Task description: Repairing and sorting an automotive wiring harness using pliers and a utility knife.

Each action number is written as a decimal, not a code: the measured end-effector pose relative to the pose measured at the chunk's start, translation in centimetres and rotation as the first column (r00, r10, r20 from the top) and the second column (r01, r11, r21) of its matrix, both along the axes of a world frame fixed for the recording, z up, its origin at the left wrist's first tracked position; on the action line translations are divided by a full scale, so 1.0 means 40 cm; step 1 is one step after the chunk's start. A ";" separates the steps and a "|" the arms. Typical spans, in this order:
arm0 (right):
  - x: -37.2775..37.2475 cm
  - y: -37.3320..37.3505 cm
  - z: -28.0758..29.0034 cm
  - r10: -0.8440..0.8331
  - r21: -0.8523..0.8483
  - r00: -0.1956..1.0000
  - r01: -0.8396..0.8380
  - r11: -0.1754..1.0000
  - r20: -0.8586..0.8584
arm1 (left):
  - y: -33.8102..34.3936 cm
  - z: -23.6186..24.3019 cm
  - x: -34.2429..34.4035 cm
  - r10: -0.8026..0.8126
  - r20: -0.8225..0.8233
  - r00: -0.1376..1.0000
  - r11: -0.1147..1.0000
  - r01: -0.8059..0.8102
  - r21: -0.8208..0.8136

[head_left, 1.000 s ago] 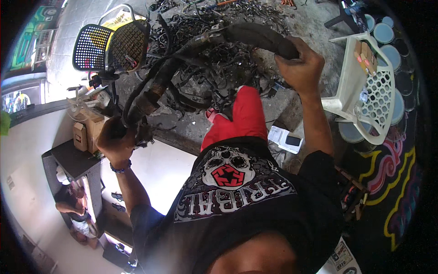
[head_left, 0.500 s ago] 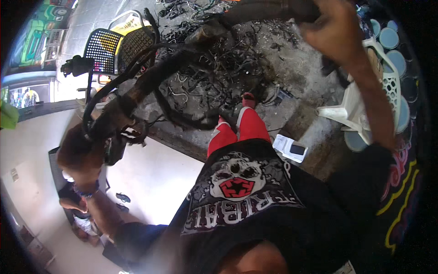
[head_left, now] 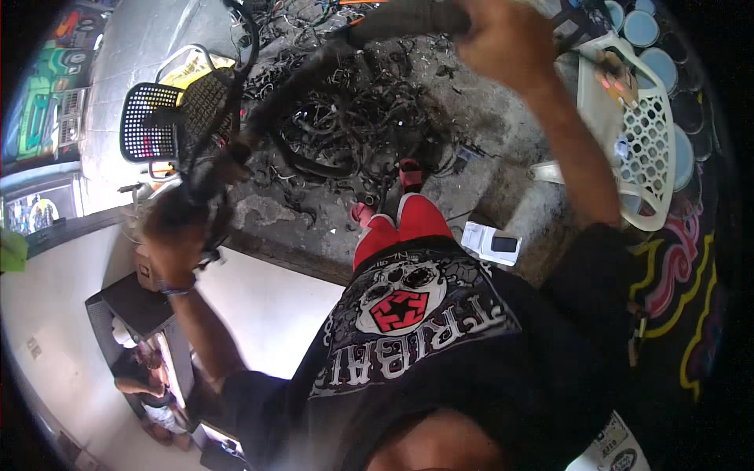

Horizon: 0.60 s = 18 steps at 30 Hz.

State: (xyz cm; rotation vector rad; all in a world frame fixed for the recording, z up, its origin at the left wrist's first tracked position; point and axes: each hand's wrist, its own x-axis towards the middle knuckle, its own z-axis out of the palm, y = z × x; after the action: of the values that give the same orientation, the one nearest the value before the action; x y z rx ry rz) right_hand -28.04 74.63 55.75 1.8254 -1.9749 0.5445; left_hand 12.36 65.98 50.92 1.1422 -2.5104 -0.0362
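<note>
A thick black wiring harness (head_left: 294, 90), wrapped like a hose, hangs in front of me, slanting from lower left to upper right. At its lower left, my left hand (head_left: 177, 231) is closed round the bundle, where thinner cables and dark connectors stick out. My right hand (head_left: 510, 43) grips the thick far end near the top. On the floor beneath lies a tangled heap of dark cables (head_left: 377, 118), partly hidden by the harness. A thinner cable branch (head_left: 243, 71) loops up beside the harness on the left.
A black perforated chair (head_left: 149, 122) stands at the left. A white plastic chair (head_left: 652, 149) holds small items at the right, before several round, pale blue-topped containers (head_left: 660, 67). A phone on a white box (head_left: 493, 243) lies by my legs. Another person (head_left: 153, 385) sits beyond the white wall, lower left.
My right hand has moved left with the harness end. My left hand has come up and slightly right, still gripping it. The whole view has shifted somewhat.
</note>
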 end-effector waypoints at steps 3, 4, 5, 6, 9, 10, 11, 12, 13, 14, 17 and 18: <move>0.007 0.022 -0.200 -0.062 0.101 0.959 0.035 0.994 0.276 | 0.045 -0.153 0.005 0.077 -0.149 0.986 0.991 -0.060 0.121; 0.024 0.041 -0.270 -0.085 0.108 0.919 0.046 0.993 0.385 | 0.094 -0.153 -0.025 0.308 -0.294 0.905 0.936 -0.232 0.265; 0.043 0.049 -0.324 -0.079 0.119 0.916 0.035 0.992 0.393 | 0.106 -0.183 -0.001 0.354 -0.283 0.892 0.912 -0.262 0.314; 0.063 0.053 -0.381 -0.090 0.119 0.853 0.032 0.992 0.514 | 0.116 -0.221 0.020 0.403 -0.272 0.874 0.885 -0.296 0.360; 0.136 0.074 -0.473 -0.113 0.142 0.715 0.018 0.990 0.690 | 0.162 -0.219 0.023 0.470 -0.333 0.817 0.846 -0.309 0.435; 0.153 0.073 -0.483 -0.120 0.138 0.664 0.025 0.990 0.738 | 0.174 -0.223 0.021 0.486 -0.318 0.814 0.835 -0.324 0.445; 0.156 0.070 -0.484 -0.077 0.113 0.693 -0.007 0.994 0.717 | 0.185 -0.228 0.019 0.555 -0.251 0.793 0.800 -0.426 0.423; 0.158 0.060 -0.481 -0.078 0.125 0.689 -0.018 0.992 0.720 | 0.193 -0.231 0.018 0.618 -0.187 0.764 0.760 -0.518 0.392; 0.158 0.049 -0.480 -0.062 0.146 0.700 -0.061 0.987 0.712 | 0.208 -0.234 0.022 0.621 -0.195 0.759 0.761 -0.524 0.383; 0.159 0.042 -0.480 -0.043 0.165 0.711 -0.104 0.981 0.702 | 0.225 -0.242 0.033 0.632 -0.186 0.753 0.751 -0.534 0.388; 0.155 0.027 -0.482 0.011 0.268 0.777 -0.231 0.935 0.630 | 0.275 -0.251 0.031 0.736 -0.136 0.663 0.646 -0.629 0.433; 0.157 0.024 -0.485 0.022 0.273 0.776 -0.248 0.930 0.630 | 0.293 -0.261 0.042 0.748 -0.132 0.650 0.633 -0.640 0.436</move>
State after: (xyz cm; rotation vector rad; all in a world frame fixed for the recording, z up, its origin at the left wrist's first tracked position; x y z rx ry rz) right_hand -21.77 75.58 36.36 2.2203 -2.4969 1.0123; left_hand 14.03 77.70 40.46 2.0332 -1.6601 -0.4329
